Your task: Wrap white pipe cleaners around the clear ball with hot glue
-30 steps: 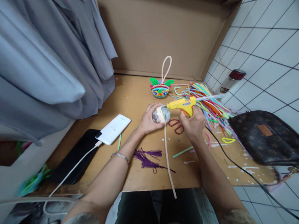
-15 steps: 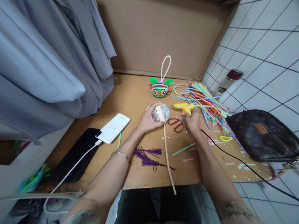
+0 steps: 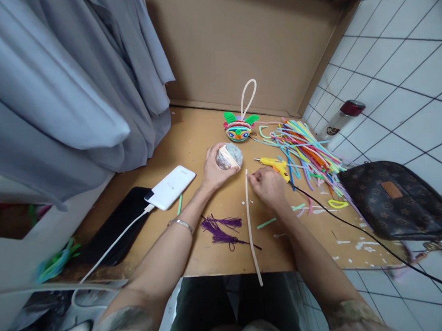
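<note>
Ball [image 3: 232, 155] grasped by left hand [image 3: 214, 170]; right hand [image 3: 270, 186] curled, hold unclear. Pale strip [image 3: 250, 213] overhangs bench [image 3: 219, 265] edge, lower centre; bench spans ball to cloth [image 3: 141, 90], upper left.

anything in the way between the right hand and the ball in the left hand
Yes, the pale strip: its far end shows in the gap between the right hand and the ball held in the left hand. The glue gun has its nozzle just beyond that path.
</note>
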Tool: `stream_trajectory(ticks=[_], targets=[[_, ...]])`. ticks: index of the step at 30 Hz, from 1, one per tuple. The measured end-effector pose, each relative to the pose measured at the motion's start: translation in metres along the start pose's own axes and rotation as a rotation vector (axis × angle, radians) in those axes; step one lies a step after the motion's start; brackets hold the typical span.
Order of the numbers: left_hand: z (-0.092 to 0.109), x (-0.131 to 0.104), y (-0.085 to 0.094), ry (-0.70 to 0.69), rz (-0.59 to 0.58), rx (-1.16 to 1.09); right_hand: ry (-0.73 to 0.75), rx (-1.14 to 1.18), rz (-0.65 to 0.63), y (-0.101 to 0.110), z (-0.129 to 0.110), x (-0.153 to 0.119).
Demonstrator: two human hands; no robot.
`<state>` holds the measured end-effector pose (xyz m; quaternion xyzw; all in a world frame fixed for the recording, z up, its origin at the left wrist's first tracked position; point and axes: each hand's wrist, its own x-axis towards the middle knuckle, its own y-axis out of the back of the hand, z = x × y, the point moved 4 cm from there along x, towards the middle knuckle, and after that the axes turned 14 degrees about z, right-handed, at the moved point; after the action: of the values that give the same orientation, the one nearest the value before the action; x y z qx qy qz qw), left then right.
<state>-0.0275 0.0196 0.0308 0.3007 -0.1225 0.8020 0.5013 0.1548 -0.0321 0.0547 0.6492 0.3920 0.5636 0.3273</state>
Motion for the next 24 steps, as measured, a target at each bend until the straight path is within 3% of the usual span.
stream_trajectory(ticks=[3,6,8,11,14,17,21,24], targets=[[0.004,-0.002,-0.002,-0.056,-0.036,0.022,0.069,-0.111,-0.186,-0.007,-0.022,-0.012],[0.006,-0.005,-0.005,-0.107,-0.094,0.033,0.066,-0.113,-0.264,-0.011,-0.027,-0.016],[0.007,-0.006,-0.006,-0.13,-0.13,0.031,0.026,-0.088,-0.245,-0.014,-0.022,-0.014],[0.01,-0.007,-0.007,-0.158,-0.166,0.009,-0.042,0.023,-0.083,-0.016,-0.008,-0.006],[0.013,-0.008,-0.008,-0.154,-0.198,-0.025,-0.146,0.287,0.124,-0.014,0.009,0.001],[0.015,-0.009,-0.009,-0.134,-0.244,-0.038,-0.283,0.712,0.228,-0.013,0.021,0.007],[0.016,-0.011,-0.01,-0.14,-0.286,-0.051,-0.461,1.203,0.164,-0.014,0.027,0.012],[0.014,-0.01,-0.01,-0.138,-0.294,-0.055,-0.442,1.379,0.124,-0.013,0.025,0.018]])
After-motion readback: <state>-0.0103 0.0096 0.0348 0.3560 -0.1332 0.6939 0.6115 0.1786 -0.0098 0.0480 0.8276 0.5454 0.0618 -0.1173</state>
